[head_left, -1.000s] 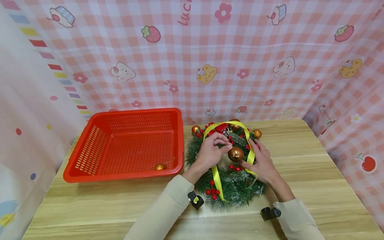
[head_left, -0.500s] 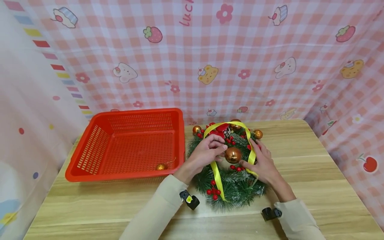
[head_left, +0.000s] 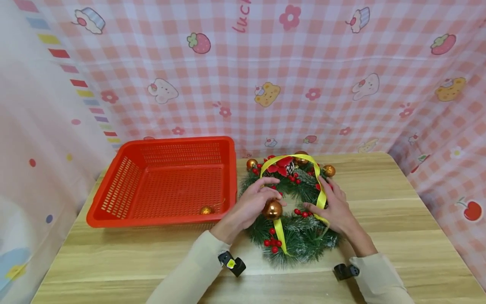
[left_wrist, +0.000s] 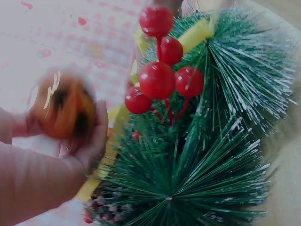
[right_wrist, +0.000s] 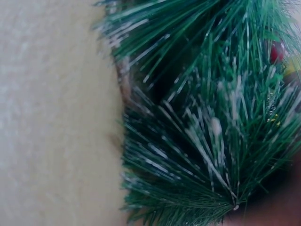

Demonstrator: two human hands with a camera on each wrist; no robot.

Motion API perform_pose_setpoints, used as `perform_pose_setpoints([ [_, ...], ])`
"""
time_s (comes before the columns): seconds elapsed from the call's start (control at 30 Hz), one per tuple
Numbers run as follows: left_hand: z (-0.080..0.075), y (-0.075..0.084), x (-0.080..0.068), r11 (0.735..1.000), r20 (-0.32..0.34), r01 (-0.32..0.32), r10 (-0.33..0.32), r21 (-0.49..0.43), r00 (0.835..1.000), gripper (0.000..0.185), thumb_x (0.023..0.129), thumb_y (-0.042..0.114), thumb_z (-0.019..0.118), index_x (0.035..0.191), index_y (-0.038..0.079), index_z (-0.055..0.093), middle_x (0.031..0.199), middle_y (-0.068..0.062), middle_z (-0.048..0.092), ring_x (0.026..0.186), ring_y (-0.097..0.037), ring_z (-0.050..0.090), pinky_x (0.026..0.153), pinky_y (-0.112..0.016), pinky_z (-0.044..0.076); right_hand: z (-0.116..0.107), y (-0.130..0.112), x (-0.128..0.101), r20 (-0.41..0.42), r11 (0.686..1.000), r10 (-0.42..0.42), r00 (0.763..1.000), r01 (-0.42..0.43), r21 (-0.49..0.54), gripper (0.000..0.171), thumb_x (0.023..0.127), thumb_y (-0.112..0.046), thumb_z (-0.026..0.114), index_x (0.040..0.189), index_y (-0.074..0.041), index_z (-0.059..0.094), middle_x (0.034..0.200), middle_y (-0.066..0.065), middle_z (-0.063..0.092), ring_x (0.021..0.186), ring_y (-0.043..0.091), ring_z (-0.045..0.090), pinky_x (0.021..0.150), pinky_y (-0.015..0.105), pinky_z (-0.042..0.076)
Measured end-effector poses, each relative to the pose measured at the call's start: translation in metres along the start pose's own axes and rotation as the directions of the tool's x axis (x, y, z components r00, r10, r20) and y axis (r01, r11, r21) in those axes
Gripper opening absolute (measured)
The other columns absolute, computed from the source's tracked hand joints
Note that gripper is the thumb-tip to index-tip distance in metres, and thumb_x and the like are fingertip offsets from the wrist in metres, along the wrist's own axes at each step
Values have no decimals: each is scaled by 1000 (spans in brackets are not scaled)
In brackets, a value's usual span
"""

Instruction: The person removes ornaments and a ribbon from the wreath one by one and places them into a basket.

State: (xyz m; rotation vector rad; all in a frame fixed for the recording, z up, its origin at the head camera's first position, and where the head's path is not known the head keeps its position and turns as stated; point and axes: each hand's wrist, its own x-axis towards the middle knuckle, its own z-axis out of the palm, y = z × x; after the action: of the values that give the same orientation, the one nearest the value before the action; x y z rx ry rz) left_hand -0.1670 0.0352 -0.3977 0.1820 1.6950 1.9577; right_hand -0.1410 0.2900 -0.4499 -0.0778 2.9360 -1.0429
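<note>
Just right of centre in the lower half of the frame, the left hand (head_left: 252, 206) holds a shiny ball (head_left: 272, 210) over the left part of the wreath (head_left: 305, 247); the wrist view is too blurred to show exactly how it grips, or whether the ball touches the needles. Across from it, the right hand (head_left: 334, 211) has its fingers fairly straight, thumb apart, resting on the wreath's right side by the ribbon (head_left: 321, 200). Over at left, the basket (head_left: 159, 222) has a small ball (head_left: 206, 210) in its lower right corner.

I'd judge the step in hand to be positioning the ball by the wreath. The next move calls for a sure hold on that smooth surface, the ribbon kept clear, and the right hand keeping the wreath steady.
</note>
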Motion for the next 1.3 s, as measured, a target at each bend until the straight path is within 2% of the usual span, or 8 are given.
perform_pose_setpoints([
  [0.2, -3, 6, -13, 970, -108, 0, 27, 243, 994, 40, 100, 11, 51, 140, 12, 49, 108, -12, 63, 86, -25, 66, 69, -31, 50, -1, -1, 0, 1, 1000, -7, 1000, 7, -7, 96, 90, -47, 67, 160, -11, 12, 161, 28, 7, 142, 56, 11, 100, 78, 23],
  [0.3, -4, 9, -19, 919, -128, 13, 41, 395, 991, 41, 97, 12, 59, 137, 13, 50, 107, -8, 59, 79, -20, 60, 65, -31, 46, 0, -1, 0, 4, 1000, -6, 1000, 6, -6, 96, 90, -48, 67, 160, -11, 12, 161, 28, 7, 142, 56, 11, 100, 78, 23],
  [0.47, -5, 13, -25, 803, -126, 26, 62, 596, 990, 40, 91, 14, 66, 129, 14, 54, 101, -4, 60, 80, -20, 56, 67, -33, 46, 0, 0, 0, 8, 1000, -4, 1000, 4, 1, 96, 90, -48, 67, 160, -12, 12, 161, 27, 6, 142, 56, 11, 99, 78, 23],
  [0.63, -6, 19, -30, 736, -91, 24, 51, 677, 995, 42, 90, 15, 68, 129, 15, 53, 93, 0, 62, 76, -17, 59, 69, -33, 47, 0, 0, 0, 6, 1000, -3, 1000, 3, 2, 95, 90, -48, 67, 159, -11, 13, 161, 27, 6, 142, 56, 11, 99, 79, 22],
  [0.83, -5, 22, -33, 668, -44, -12, 67, 744, 997, 50, 86, 17, 74, 132, 16, 53, 107, -6, 56, 90, -19, 53, 76, -36, 45, 0, 0, 0, 3, 1000, -4, 1000, 4, -2, 95, 90, -49, 67, 159, -11, 14, 161, 27, 6, 142, 56, 11, 99, 79, 22],
  [1.0, -1, 22, -30, 663, -86, -16, 121, 749, 989, 53, 84, 17, 75, 131, 17, 51, 109, -8, 49, 87, -22, 50, 71, -34, 44, -2, 0, -1, -7, 1000, -1, 1000, 1, 8, 93, 90, -47, 67, 159, -12, 15, 161, 27, 7, 142, 56, 11, 99, 79, 22],
  [1.1, 3, 20, -25, 674, -120, -16, 154, 739, 981, 54, 84, 19, 78, 130, 17, 50, 106, -6, 53, 84, -20, 53, 67, -32, 46, -2, 0, -1, -11, 1000, -4, 1000, 4, 6, 92, 90, -46, 67, 159, -12, 16, 161, 27, 7, 142, 56, 11, 99, 79, 22],
  [1.3, 10, 18, -18, 649, -175, -24, 241, 760, 955, 49, 84, 27, 80, 125, 19, 56, 108, -4, 64, 84, -20, 61, 66, -31, 49, 1, -1, 0, -13, 1000, -7, 1000, 7, 5, 93, 90, -46, 68, 159, -11, 17, 161, 27, 8, 141, 56, 13, 100, 78, 22],
])
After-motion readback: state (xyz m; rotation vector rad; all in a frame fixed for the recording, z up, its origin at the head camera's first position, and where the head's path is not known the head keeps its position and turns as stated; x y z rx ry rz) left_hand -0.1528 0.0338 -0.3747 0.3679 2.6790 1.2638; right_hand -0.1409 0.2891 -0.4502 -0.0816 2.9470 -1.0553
